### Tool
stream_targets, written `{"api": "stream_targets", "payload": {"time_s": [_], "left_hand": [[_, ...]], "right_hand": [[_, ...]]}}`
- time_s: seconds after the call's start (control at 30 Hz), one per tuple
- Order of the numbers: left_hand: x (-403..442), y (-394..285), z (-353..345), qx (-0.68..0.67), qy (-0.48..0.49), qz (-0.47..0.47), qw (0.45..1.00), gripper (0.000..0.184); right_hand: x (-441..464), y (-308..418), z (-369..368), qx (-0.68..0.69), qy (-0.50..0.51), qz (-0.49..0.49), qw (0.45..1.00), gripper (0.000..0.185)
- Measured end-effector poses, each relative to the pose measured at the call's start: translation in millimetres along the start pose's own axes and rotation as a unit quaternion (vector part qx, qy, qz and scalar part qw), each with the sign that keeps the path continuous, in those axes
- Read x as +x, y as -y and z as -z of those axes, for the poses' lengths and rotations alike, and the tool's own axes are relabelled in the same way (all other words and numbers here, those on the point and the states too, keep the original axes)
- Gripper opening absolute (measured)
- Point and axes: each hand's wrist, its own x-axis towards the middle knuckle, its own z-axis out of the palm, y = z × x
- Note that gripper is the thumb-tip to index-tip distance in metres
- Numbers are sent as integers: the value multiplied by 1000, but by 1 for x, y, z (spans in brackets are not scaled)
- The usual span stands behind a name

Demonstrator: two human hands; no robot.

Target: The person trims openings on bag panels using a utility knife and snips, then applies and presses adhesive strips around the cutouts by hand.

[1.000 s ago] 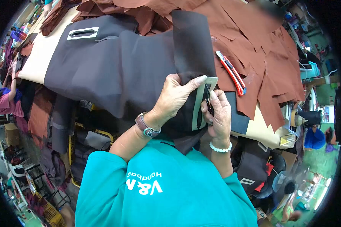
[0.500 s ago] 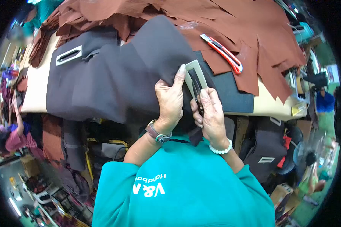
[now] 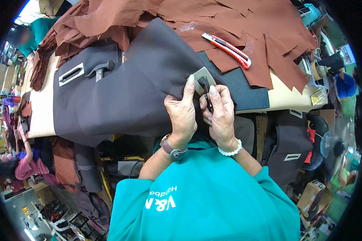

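Dark brown fabric [image 3: 136, 80] lies over the table and rises toward my hands. My left hand [image 3: 182, 114] pinches its edge at a pale rectangular frame [image 3: 204, 74], thumb on the frame's left side. Small black snips [image 3: 207, 93] are held in my right hand [image 3: 222, 114], their blades at the frame's opening; the tips are hard to make out. Another pale frame [image 3: 71, 74] with a dark slot sits on the fabric at the left, beside a hammer [image 3: 100, 70].
A red utility knife [image 3: 229, 51] rests on brown scraps [image 3: 269, 24] beyond my hands. A dark board [image 3: 245, 90] lies at the right table edge. Co-workers are at the far left [image 3: 28, 162] and upper left [image 3: 40, 32]. Dark pieces [image 3: 287, 140] hang below right.
The fabric and pale frame have tilted and turned in my hands, and the snips have moved with them. The hammer now shows more fully. The whole view has shifted.
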Motion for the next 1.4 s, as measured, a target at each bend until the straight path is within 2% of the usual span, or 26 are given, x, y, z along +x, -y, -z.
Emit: {"api": "stream_targets", "payload": {"time_s": [0.17,0.5,0.63,0.67,0.7,0.73,0.77,0.8,0.87,0.9,1.0,1.03,1.13,1.17,1.27,1.4], "left_hand": [[2,4,7,-29,41,13,999,9],[8,5,7,-13,39,28,999,10],[17,6,2,-12,40,33,999,12],[20,6,2,-13,41,36,998,12],[24,4,3,-15,43,43,998,12],[27,3,4,-18,44,49,998,12],[31,1,5,-20,43,55,997,12],[34,1,8,-14,46,53,997,13],[38,4,12,-1,53,51,997,14],[37,-1,9,0,65,52,997,13],[35,-8,7,3,81,39,996,13],[35,-10,7,3,86,42,995,13],[32,-13,7,0,103,52,993,13],[32,-13,7,-3,110,54,992,13],[30,-16,7,9,132,32,991,13],[30,-19,12,38,164,34,985,14]], "right_hand": [[2,-1,3,13,-5,-8,1000,19],[8,-5,8,3,-12,-1,1000,20],[9,10,14,29,14,-65,997,18],[8,21,17,26,28,-86,996,17],[9,28,25,-45,22,-43,998,15],[12,30,37,-186,-4,61,981,16],[16,34,42,-317,-50,164,933,19],[22,38,48,-437,-94,262,855,22],[41,37,74,-656,-102,348,662,25],[48,36,81,-708,-81,360,602,24],[57,39,86,-727,-33,418,543,24],[55,49,74,-703,-12,438,560,27],[52,70,33,-581,138,454,661,32],[55,71,26,-587,176,481,627,36],[67,67,15,-594,227,543,549,31],[73,76,9,-582,267,565,520,21]]}}
